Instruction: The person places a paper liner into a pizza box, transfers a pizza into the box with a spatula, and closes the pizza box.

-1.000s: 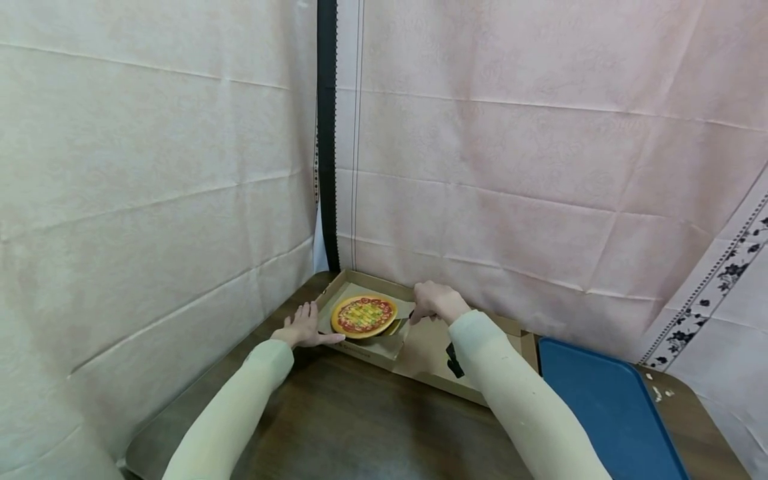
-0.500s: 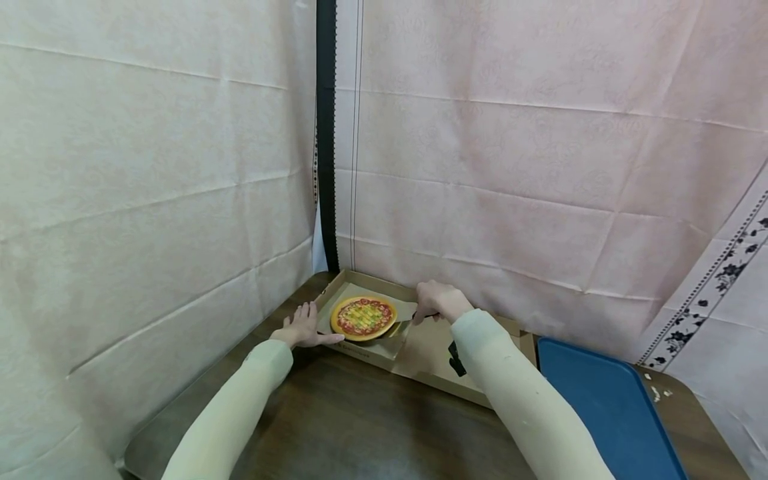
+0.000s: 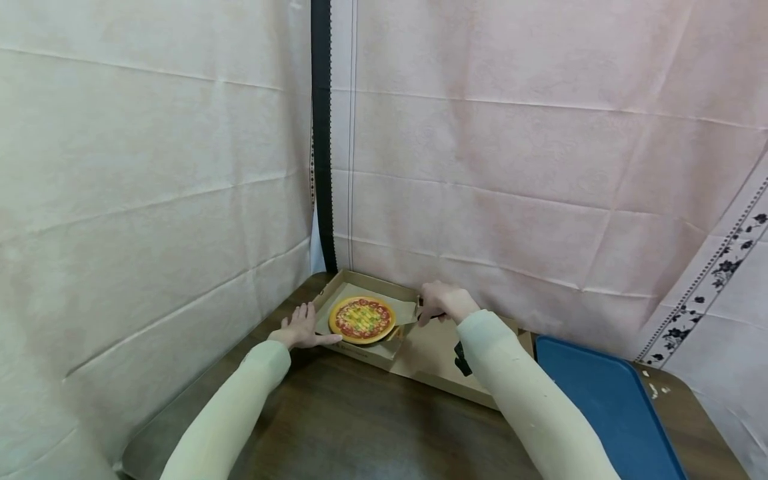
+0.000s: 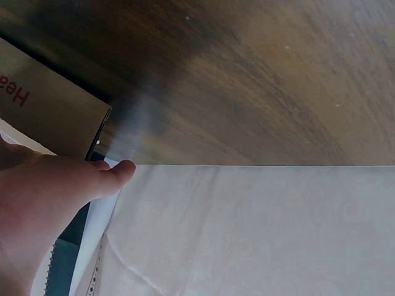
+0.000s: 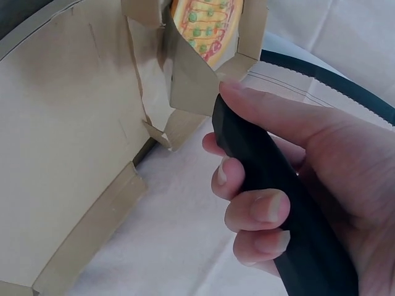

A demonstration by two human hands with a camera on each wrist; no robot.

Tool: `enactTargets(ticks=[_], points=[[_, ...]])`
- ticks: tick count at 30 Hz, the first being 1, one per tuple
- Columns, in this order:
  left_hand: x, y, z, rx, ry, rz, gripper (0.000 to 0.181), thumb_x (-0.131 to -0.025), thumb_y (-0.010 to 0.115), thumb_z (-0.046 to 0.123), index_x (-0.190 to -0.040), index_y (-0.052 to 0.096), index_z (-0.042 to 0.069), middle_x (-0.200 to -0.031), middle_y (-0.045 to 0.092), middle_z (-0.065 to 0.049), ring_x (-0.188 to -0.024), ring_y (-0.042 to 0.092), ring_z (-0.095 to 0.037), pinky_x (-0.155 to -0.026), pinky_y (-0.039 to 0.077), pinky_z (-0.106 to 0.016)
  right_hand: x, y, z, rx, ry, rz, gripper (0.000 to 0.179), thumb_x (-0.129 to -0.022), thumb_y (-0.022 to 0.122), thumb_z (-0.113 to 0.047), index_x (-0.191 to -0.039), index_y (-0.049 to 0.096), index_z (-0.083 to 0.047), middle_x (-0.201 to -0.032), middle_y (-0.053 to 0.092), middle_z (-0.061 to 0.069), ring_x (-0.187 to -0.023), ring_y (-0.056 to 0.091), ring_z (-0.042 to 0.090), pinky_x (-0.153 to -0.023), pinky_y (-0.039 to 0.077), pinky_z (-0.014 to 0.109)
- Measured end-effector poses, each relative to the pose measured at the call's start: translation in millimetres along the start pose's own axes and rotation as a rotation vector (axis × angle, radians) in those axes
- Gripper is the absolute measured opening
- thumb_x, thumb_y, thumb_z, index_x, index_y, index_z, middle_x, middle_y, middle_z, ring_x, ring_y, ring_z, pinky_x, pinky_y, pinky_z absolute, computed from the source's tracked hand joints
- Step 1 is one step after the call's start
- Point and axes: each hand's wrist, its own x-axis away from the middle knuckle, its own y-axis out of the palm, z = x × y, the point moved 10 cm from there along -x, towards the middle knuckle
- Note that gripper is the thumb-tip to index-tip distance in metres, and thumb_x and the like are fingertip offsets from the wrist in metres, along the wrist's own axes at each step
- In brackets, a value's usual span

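A round pizza (image 3: 361, 320) with red and yellow-green topping lies on the pale liner in the left half of an opened cardboard pizza box (image 3: 354, 353). My left hand (image 3: 298, 329) is spread at the box's left front corner, fingers straight, the thumb along the front wall; in the left wrist view its thumb reaches past the box corner. Above the box's middle, my right hand (image 3: 447, 301) grips a black-handled pizza server (image 5: 265, 166), fingers curled round the handle. A small shiny part of its blade shows by the pizza's right edge; the rest is hidden.
The box lid (image 3: 432, 347) lies unfolded to the right. Beyond it is a blue tray (image 3: 600, 400). Fabric curtains (image 3: 510, 167) hang close behind and to the left of the dark wooden table (image 3: 336, 420). Small white scraps (image 3: 653, 390) lie by the tray.
My right hand has shifted slightly right, away from the pizza, drawing the pizza server with it. My left hand keeps its place at the box corner.
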Motion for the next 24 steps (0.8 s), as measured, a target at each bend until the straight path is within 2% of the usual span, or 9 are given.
enactTargets(ticks=[6,13,19,24], points=[[-0.9,0.6,-1.0,-0.005,0.001,-0.002,0.125,-0.077,0.057,0.076,-0.152,0.003,-0.008,-0.159,0.005,-0.030,-0.147,0.008,-0.046,-0.114,0.015,-0.066,2.7,6.1,6.1,-0.056,-0.015,-0.022,0.027,-0.079,0.080,-0.033,-0.077,0.064,-0.012,-0.055,0.054,0.002,-0.044,0.045,0.012,-0.042,0.038,0.025],[-2.8,-1.0,-1.3,-0.009,0.005,0.000,0.124,-0.078,0.056,0.076,-0.152,0.002,-0.008,-0.159,0.003,-0.030,-0.147,0.007,-0.046,-0.115,0.014,-0.065,1.7,9.7,6.9,-0.084,-0.060,-0.024,0.026,-0.082,0.078,-0.031,-0.078,0.072,-0.006,-0.053,0.053,0.002,-0.043,0.043,0.012,-0.040,0.035,0.024],[-2.9,-0.5,-2.4,-0.008,0.000,0.005,0.125,-0.077,0.057,0.076,-0.152,0.003,-0.008,-0.159,0.005,-0.031,-0.147,0.008,-0.047,-0.114,0.015,-0.066,-1.5,13.9,5.2,-0.109,-0.062,-0.029,0.030,-0.083,0.077,-0.031,-0.067,0.062,-0.010,-0.049,0.045,-0.003,-0.042,0.040,0.010,-0.041,0.035,0.024],[-4.5,0.7,-2.6,-0.002,-0.003,0.003,0.125,-0.077,0.057,0.077,-0.152,0.002,-0.007,-0.159,0.003,-0.030,-0.147,0.006,-0.046,-0.115,0.014,-0.066,-2.9,18.0,4.9,-0.110,-0.062,-0.033,0.024,-0.085,0.075,-0.032,-0.075,0.064,-0.012,-0.052,0.047,-0.002,-0.045,0.041,0.012,-0.042,0.035,0.024]])
